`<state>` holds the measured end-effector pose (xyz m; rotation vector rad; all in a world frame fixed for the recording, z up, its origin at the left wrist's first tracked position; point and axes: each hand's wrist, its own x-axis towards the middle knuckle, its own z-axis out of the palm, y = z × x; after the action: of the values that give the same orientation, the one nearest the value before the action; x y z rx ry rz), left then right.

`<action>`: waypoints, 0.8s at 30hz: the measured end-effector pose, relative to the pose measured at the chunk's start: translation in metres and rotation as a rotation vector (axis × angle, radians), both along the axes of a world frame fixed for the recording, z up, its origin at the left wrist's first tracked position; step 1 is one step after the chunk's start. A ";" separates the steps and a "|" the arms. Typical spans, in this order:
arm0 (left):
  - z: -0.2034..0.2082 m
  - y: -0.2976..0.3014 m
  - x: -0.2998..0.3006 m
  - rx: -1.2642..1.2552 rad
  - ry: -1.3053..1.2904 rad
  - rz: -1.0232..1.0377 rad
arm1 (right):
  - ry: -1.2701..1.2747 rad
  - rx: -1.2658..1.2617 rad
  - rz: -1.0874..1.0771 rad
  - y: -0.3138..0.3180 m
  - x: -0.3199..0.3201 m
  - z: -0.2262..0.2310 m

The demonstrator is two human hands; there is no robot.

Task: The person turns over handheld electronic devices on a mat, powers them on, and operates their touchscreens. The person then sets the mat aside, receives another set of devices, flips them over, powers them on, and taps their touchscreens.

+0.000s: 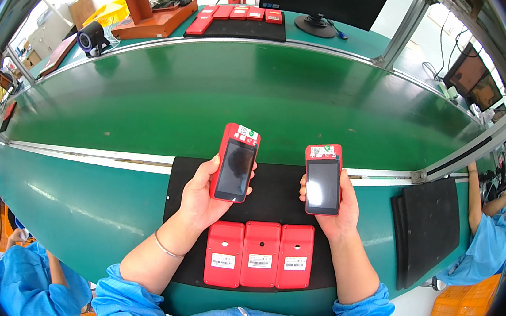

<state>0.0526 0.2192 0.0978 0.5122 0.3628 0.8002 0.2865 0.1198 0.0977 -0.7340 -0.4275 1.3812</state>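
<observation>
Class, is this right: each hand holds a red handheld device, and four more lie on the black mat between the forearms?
Not four: the head view shows three red devices on that mat. The left hand and right hand each hold another.

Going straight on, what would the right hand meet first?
Probably the far rail, across the green belt from the right hand and its red device; depth is unclear, so possibly the belt first.

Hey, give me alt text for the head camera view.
A person's left hand holds one red handheld terminal and the right hand another, both facing the wearer. Three more red terminals lie face down side by side on a black mat; a green conveyor belt lies beyond.
</observation>
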 end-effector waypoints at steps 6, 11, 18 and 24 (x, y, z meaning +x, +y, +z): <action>0.002 -0.001 -0.003 0.018 0.012 -0.022 | 0.001 -0.059 -0.031 -0.001 -0.005 0.009; 0.005 -0.009 0.002 0.133 0.129 -0.056 | -0.255 -0.198 -0.039 -0.010 -0.004 0.015; 0.016 -0.033 -0.007 1.034 1.050 0.290 | -1.548 -0.096 -0.391 -0.035 -0.004 0.033; 0.052 -0.115 -0.058 1.398 1.201 -0.009 | -1.722 0.170 0.218 -0.102 -0.058 0.064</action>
<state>-0.0050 0.1041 0.1494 2.3345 0.8688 0.5485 0.2290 0.0175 0.1622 -1.6432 -1.9495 0.5427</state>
